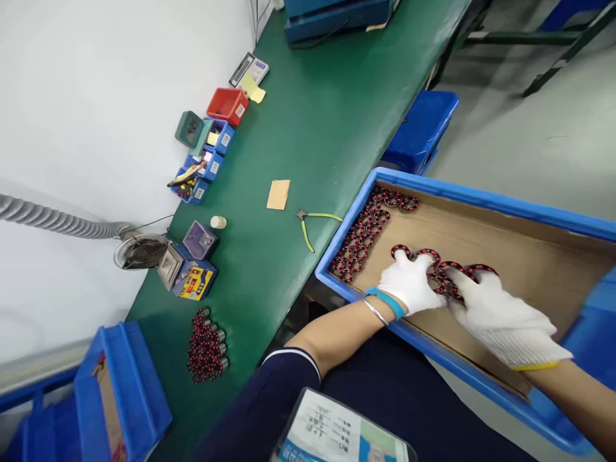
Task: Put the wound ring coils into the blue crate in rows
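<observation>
A blue tray [486,204] lined with cardboard holds many black rings with red spots. One group of rings [362,234] is packed along its left end. Near the middle of the tray, my left hand [411,282], in a white glove, has its fingers curled on a cluster of rings [436,277]. My right hand [491,311], also gloved and slightly blurred, grips the right side of that same cluster. Both hands are close together, and parts of the rings are hidden beneath the fingers.
On the green table [332,128] lie pliers [308,224], a cardboard piece [278,194] and a pile of spotted parts [206,346]. Small bins [227,106] line the wall side. A blue stool [421,131] stands beyond the tray, and blue crates [135,378] sit lower left.
</observation>
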### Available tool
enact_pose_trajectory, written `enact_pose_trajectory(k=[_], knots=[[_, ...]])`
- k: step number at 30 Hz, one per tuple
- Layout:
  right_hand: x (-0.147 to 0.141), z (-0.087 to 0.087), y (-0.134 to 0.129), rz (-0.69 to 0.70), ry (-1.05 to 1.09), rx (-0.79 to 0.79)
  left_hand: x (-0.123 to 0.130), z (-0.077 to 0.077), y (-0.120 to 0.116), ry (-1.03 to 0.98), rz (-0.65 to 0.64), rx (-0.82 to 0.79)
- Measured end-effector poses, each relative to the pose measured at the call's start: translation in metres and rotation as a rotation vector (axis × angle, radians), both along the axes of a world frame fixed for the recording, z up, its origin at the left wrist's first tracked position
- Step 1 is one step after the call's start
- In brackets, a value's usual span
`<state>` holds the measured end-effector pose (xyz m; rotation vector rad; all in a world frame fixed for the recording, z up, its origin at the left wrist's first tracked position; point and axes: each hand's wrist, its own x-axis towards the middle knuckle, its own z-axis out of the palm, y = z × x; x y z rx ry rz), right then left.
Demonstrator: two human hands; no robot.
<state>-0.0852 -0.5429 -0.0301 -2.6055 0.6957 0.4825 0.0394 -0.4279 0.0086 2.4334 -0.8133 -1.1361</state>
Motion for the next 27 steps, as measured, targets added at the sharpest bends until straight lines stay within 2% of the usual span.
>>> enact_pose_trajectory(k=[3,8,12,15,18,21,24,27], knots=[[0.007,-0.014,-0.009,0.104,0.159,-0.056,-0.007,-0.020,-0.007,0.013,0.082,0.059],[0.054,-0.012,-0.005,0.292,0.172,-0.026,0.002,-0.036,-0.001,-0.095,0.244,0.134],[0.074,-0.011,-0.012,0.392,0.131,0.024,0.009,-0.043,-0.004,-0.119,0.255,0.183],[0.082,0.004,-0.023,0.457,0.152,0.069,0.011,-0.045,-0.006,-0.121,0.240,0.199],[0.103,0.023,-0.036,0.464,0.132,0.089,0.012,-0.044,-0.004,-0.098,0.212,0.205],[0.142,0.029,-0.043,0.407,0.070,0.102,0.012,-0.040,0.005,-0.078,0.177,0.194],[0.184,0.018,-0.042,0.367,0.068,0.139,0.013,-0.038,0.015,-0.077,0.135,0.172],[0.208,0.001,-0.034,0.347,0.084,0.154,0.016,-0.038,0.023,-0.072,0.091,0.150]])
